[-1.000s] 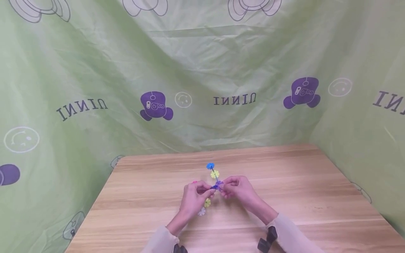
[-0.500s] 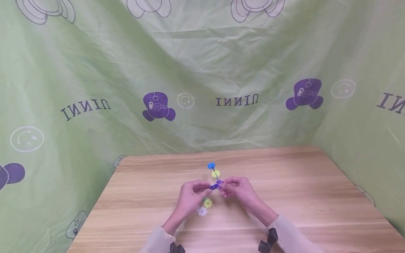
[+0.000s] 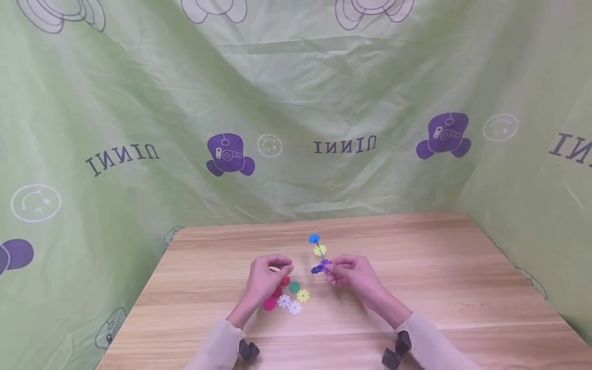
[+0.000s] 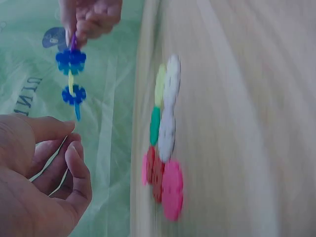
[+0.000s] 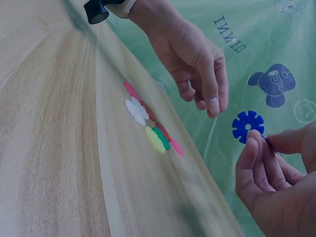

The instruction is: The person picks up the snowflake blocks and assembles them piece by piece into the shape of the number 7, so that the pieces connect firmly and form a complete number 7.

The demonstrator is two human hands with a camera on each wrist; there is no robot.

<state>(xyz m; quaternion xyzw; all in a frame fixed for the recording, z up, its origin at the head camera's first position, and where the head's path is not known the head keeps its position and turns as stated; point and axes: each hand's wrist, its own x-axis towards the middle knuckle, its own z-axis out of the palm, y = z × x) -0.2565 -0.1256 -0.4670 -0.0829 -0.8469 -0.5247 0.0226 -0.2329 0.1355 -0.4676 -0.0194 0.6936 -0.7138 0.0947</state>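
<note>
My right hand [image 3: 356, 275] pinches a purple notched disc [image 3: 326, 264], part of a joined chain of interlocking snowflake discs held above the table. A dark blue disc [image 5: 248, 127] juts from it toward the left hand, while a yellow disc [image 3: 320, 250] and a lighter blue disc [image 3: 314, 239] run away toward the back. My left hand [image 3: 265, 280] hovers to the left of the chain, fingers loosely bent. Nothing shows between its thumb and fingertips in the left wrist view. Below it lie loose discs, among them a green disc [image 3: 294, 287] and a pink disc [image 4: 172, 190].
Two white discs [image 3: 294, 308], a yellow loose disc [image 3: 302, 295] and red discs [image 3: 285, 280] lie close together on the wooden table [image 3: 416, 246]. A green printed curtain [image 3: 296, 103] hangs behind and along both sides. Black wrist mounts [image 3: 395, 352] sit by the sleeves.
My left hand has let go of the dark blue disc and moved left, uncovering more loose discs. The chain stays in my right hand, which has shifted slightly right.
</note>
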